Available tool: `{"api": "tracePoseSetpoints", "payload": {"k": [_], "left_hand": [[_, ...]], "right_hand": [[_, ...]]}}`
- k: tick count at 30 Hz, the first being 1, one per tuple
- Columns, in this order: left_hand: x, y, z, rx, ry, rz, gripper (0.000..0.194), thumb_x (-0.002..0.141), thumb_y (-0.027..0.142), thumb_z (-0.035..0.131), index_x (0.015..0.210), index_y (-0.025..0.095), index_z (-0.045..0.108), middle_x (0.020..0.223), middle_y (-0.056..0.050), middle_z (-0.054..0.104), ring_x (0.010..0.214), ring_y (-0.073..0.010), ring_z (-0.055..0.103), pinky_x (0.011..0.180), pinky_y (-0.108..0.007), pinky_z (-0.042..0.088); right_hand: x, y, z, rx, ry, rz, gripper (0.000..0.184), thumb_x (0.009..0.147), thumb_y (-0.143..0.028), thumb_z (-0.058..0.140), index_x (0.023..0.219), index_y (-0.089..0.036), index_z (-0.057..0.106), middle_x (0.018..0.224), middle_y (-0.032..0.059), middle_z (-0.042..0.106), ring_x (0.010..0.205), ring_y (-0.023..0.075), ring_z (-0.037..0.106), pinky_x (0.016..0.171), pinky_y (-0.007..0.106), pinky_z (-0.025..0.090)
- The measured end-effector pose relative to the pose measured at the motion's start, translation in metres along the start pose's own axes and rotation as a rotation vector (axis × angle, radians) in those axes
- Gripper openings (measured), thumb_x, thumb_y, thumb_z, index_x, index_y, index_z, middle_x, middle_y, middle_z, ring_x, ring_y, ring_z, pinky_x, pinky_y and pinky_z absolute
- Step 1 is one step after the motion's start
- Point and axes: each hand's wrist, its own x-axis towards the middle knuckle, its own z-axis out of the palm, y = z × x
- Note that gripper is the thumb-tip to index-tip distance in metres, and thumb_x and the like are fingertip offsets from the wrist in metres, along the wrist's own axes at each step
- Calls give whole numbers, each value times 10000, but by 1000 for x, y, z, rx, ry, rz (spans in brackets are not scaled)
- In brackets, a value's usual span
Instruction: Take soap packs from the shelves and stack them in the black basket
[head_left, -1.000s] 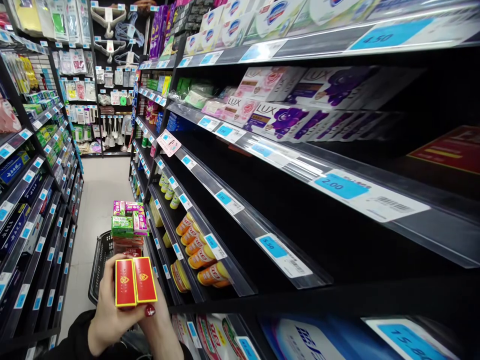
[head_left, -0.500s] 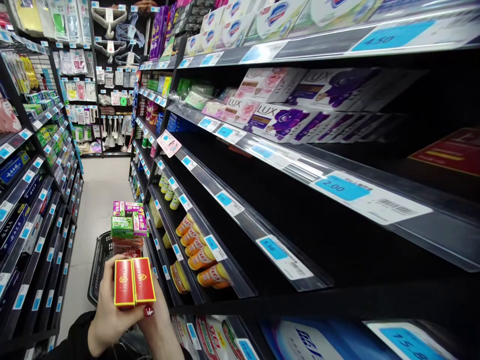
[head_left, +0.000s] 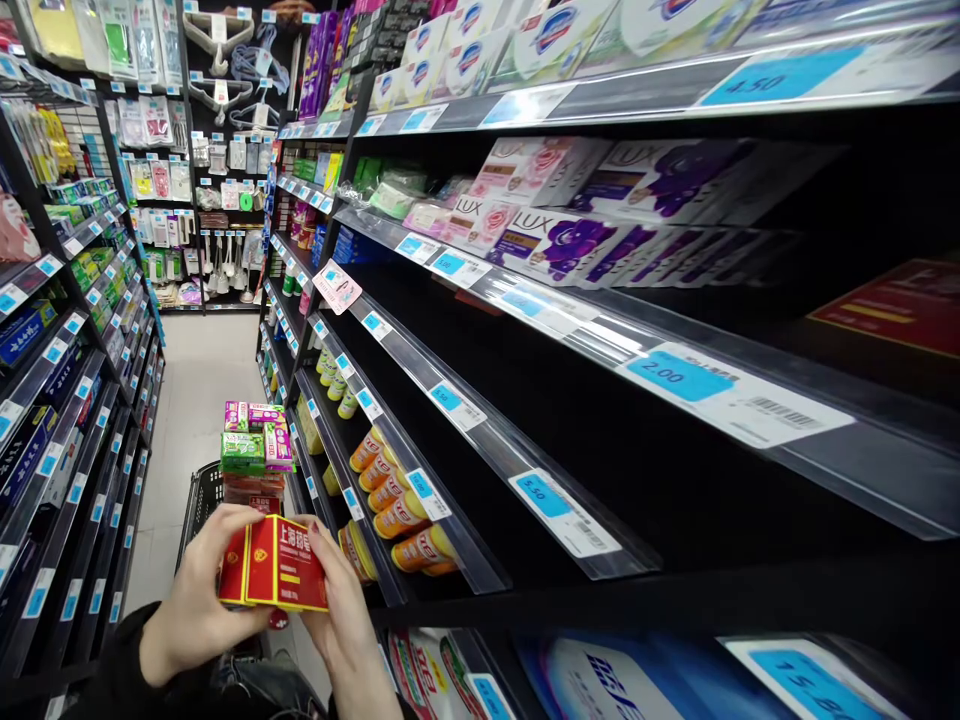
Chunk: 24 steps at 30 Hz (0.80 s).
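Observation:
Between my two hands are two red soap boxes [head_left: 289, 565] with yellow edges, side by side and turned so that a lettered face shows. My left hand [head_left: 196, 590] is closed round their left side, fingers over the top and thumb underneath. My right hand [head_left: 343, 600] grips the right side, with a dark red thumbnail partly visible below the boxes. Just beyond them, a black shopping basket [head_left: 199, 492] holds a stack of green and pink soap packs [head_left: 244, 450] above red packs [head_left: 255, 492].
On the right runs a shelf [head_left: 555, 312] with LUX soap boxes [head_left: 555, 240] and price labels; orange-lidded containers [head_left: 401, 515] stand lower down. Another shelf unit [head_left: 64, 480] lines the left. Pale floor [head_left: 202, 370] leads to a rack of hanging goods [head_left: 225, 165].
The red boxes have turned from their small ends to a lettered long face. My right hand has moved up and right to their side.

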Motion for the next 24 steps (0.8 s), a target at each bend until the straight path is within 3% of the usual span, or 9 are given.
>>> {"api": "tracePoseSetpoints", "payload": {"k": [4, 10, 13, 16, 20, 24], "left_hand": [[4, 0, -14, 4, -136, -113, 710, 694, 238, 772, 1265, 360, 367, 1251, -26, 519, 1139, -232, 529, 931, -326, 460], [-1, -16, -8, -337, -32, -211, 694, 575, 246, 839, 1151, 298, 455, 1161, -14, 611, 1007, -211, 618, 833, -269, 528], [-4, -20, -5, -411, 27, -230, 728, 532, 254, 859, 1142, 286, 463, 1166, -26, 620, 1022, -225, 621, 841, -275, 532], [-5, -19, -4, -427, 33, -224, 746, 514, 247, 866, 1142, 279, 465, 1156, -37, 630, 1045, -240, 615, 868, -292, 521], [-3, -22, -4, -462, 83, -236, 760, 469, 347, 882, 1115, 240, 498, 1119, -69, 645, 1025, -272, 619, 870, -316, 508], [0, -43, -1, -638, 102, -271, 869, 327, 476, 900, 1077, 221, 543, 1088, -96, 654, 1013, -325, 617, 904, -402, 485]], "right_hand": [[-5, -20, 1, -98, -45, 29, 377, 667, -497, 745, 854, -215, 578, 899, 23, 676, 837, 231, 658, 690, 309, 518], [-19, -39, 6, -330, -200, -35, 408, 777, -529, 640, 1071, -262, 545, 1179, 55, 584, 1038, 241, 596, 878, 350, 471], [-23, -48, 0, -394, -391, -114, 665, 682, -594, 704, 1219, -269, 486, 1291, 91, 517, 1149, 278, 535, 980, 391, 421], [-20, -50, -12, -482, -518, -154, 904, 528, -530, 837, 1299, -283, 433, 1371, 100, 444, 1230, 301, 474, 1042, 407, 372], [-17, -46, -20, -595, -446, -266, 823, 533, -397, 865, 1259, -285, 494, 1390, 87, 415, 1279, 308, 422, 1052, 399, 368], [-30, -40, -5, -748, -225, -327, 737, 559, -241, 839, 1229, -303, 538, 1310, 67, 501, 1216, 317, 480, 1021, 414, 406]]}}
